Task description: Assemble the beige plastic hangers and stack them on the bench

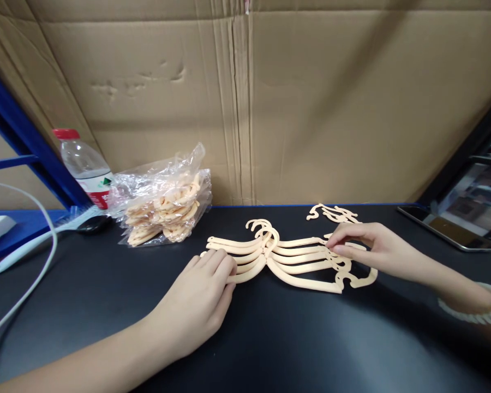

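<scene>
Several cream plastic clothes hangers point(306, 284) lie fanned in a row on the black table, their hooks bunched together at the middle. My left hand point(207, 292) curls its fingers over the left arms of these hangers and hides their ends. At the right ends, my right hand point(364, 245) pinches a small cream piece by a hanger arm between thumb and forefinger. Looped cream pieces point(364, 281) are at the tips of the right arms, partly under that hand. Behind it lies a small pile of similar thin curved pieces point(337, 213).
Clear plastic bags of cream parts point(163, 210) sit at the back left, beside a red-capped bottle point(85, 164). A light blue brush-like handle point(36, 237), a black object point(95, 224) and a white cable point(51, 256) are further left. A phone point(445, 226) lies right; cardboard point(311, 109) stands behind.
</scene>
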Demonstrator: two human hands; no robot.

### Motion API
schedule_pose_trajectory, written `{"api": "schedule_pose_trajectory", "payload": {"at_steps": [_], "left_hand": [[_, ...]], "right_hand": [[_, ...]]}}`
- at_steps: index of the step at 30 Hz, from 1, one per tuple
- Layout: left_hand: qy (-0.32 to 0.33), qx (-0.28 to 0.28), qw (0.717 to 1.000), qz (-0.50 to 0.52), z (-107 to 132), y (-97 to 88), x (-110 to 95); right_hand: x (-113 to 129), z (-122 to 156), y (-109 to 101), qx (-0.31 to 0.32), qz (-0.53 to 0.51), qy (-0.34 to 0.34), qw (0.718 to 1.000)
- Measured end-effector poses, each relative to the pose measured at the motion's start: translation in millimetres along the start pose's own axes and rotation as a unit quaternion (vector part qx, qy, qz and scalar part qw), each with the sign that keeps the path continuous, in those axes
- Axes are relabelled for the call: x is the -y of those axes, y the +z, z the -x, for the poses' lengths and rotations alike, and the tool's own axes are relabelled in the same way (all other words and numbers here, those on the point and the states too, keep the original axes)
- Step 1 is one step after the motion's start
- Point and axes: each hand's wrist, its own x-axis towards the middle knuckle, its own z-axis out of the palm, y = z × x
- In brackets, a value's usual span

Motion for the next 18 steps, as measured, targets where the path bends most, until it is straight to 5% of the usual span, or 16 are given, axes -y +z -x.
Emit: {"api": "schedule_pose_trajectory", "payload": {"at_steps": [4,8,12,18], "left_hand": [[0.01,-0.019,1.0,-0.013,0.7,2.8,-2.1],[0.028,-0.05,0.998,-0.014,7.1,10.0,-13.4],[0.02,-0.041,0.998,-0.036,14.1,19.9,-21.7],[0.029,-0.028,0.999,-0.017,10.3,27.5,-9.8]], "right_hand": [[10.0,3.9,16.1,-0.045,0.117,-0.068,0.99],[21.7,14.8,42.8,-0.005,0.243,-0.11,0.964],[26.3,22.9,59.9,0.049,0.331,-0.103,0.937],[18.0,15.0,58.3,0.1,0.318,-0.062,0.941]]}}
